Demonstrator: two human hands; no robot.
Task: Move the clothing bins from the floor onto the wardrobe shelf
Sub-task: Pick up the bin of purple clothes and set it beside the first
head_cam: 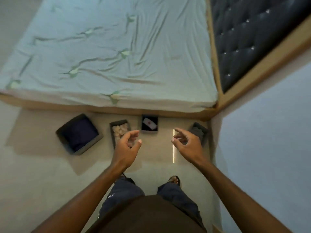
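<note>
Step in hand: judged to be the reach for a first bin; none had left the floor.
Left hand [125, 147]: at centre frame, over the near end of the bin of pale items [119, 130]; grip half open, fingers curled, holding nothing.
Right hand [187, 143]: right of centre, over the grey bin [199, 132]; grip likewise half open and empty.
Bins: four in a loose row on the floor [42, 165] along the bed's near edge, at mid frame. The large bin of dark clothes [79, 134] stood furthest left and askew; the small black bin [149, 123] with a white item lay between the hands, close against the bed frame.
Advice on the step: take one bin at a time, a hand on each opposite wall, and lift level so the contents stay put. The soft-looking walls may buckle if pinched at one corner only.
Wardrobe shelf: not in view; its position could not be told.
Surface: pale, smooth floor with a thin bright streak of reflected light between the hands.
Room: bed [109, 47] with a creased pale green sheet across the upper frame; dark padded headboard [252, 34] at upper right; plain wall [269, 140] at right, close to the grey bin, leaving little side room there.
</note>
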